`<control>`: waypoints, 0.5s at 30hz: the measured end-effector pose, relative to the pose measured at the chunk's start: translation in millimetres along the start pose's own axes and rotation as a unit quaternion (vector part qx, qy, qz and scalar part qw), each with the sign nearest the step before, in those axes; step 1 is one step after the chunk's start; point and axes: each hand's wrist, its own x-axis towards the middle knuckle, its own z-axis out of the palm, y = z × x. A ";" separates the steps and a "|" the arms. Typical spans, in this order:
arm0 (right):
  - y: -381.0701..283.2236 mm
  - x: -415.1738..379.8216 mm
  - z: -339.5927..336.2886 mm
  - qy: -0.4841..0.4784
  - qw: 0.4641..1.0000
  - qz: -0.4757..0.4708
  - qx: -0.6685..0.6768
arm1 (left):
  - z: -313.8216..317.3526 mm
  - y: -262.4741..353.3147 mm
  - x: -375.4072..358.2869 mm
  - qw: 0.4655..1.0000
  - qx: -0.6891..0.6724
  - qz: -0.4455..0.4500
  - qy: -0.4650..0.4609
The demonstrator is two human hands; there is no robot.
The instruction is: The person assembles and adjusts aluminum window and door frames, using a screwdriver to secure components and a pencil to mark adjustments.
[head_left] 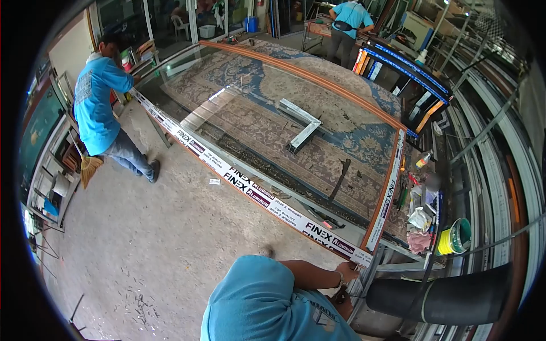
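A large glazed frame [267,196] with orange edges and printed white tape lies across supports over patterned carpets. At its near right corner, my left hand [348,271] has its fingers closed on the frame's end. Just below it, my right hand [343,302] is closed beside a metal profile, partly hidden by my sleeve; what it holds is too dark to make out. An L-shaped metal piece [307,128] shows in the middle of the frame.
One co-worker [102,96] stands at the frame's far left end, and another [350,23] bends at the back. A black roll [438,295], a yellow-green bucket [454,237] and long metal profiles [509,187] lie right. A broom [91,167] stands left.
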 end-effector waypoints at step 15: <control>6.3 11.4 -2.5 -0.026 0.991 0.079 0.109 | -20.9 -2.7 -19.0 0.986 0.150 -0.021 -0.065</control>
